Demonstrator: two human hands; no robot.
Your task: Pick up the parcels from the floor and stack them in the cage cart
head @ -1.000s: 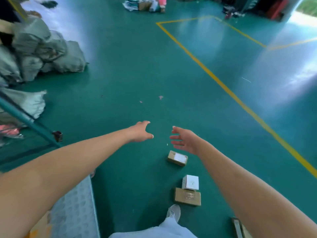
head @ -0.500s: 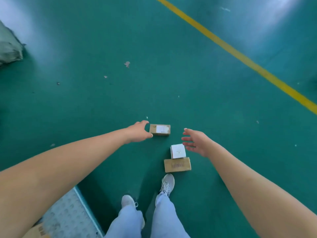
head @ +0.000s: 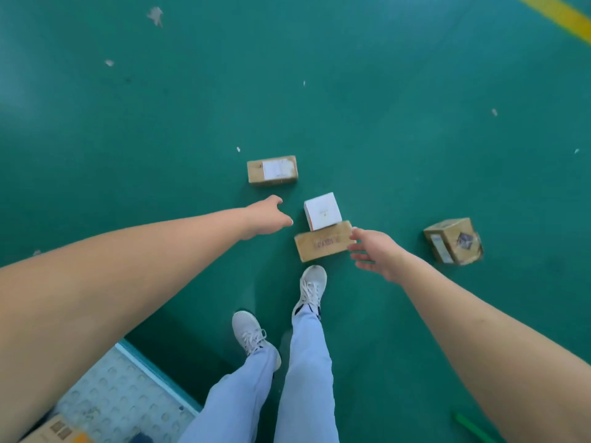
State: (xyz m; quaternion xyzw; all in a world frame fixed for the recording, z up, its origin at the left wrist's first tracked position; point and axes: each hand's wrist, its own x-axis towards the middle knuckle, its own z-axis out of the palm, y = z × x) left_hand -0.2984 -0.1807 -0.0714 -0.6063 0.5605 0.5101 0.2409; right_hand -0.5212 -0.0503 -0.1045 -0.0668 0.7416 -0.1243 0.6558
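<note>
Several parcels lie on the green floor. A flat brown box (head: 321, 243) sits just ahead of my feet, with a small white cube box (head: 322, 210) touching its far edge. Farther off lies a brown box with a white label (head: 272, 170). A taped brown box (head: 453, 240) rests to the right. My left hand (head: 265, 217) reaches out with relaxed fingers, to the left of the white box and holding nothing. My right hand (head: 373, 251) is spread at the right end of the flat brown box, empty; whether it touches the box is unclear.
The cage cart's dimpled grey deck (head: 118, 398) with a teal rim sits at the lower left, a cardboard parcel (head: 56, 431) on it. My feet in white shoes (head: 311, 286) stand just behind the flat box. A yellow floor line (head: 563, 16) crosses the top right.
The view has tilted down and closer to the parcels. Both hands have dropped toward the flat brown and white boxes. The taped box on the right has come into view.
</note>
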